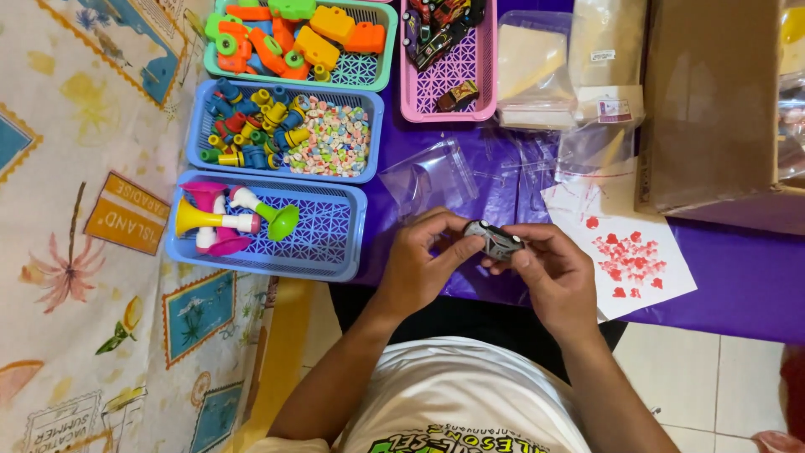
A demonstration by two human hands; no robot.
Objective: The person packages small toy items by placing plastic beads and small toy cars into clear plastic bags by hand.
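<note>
Both hands meet over the near edge of the purple counter (738, 277). The left hand (419, 268) and the right hand (558, 281) each pinch one end of a small grey toy car (495, 241), their grip closed on it between fingertips and thumbs. Just left sits a blue basket (335, 243) holding toy horns (226, 220); empty clear bags (432, 176) lie just beyond the hands.

Toy car's (495, 241) underside behind fingers (530, 256); green basket (369, 81) and pink basket (449, 105) cut off at top edge.
</note>
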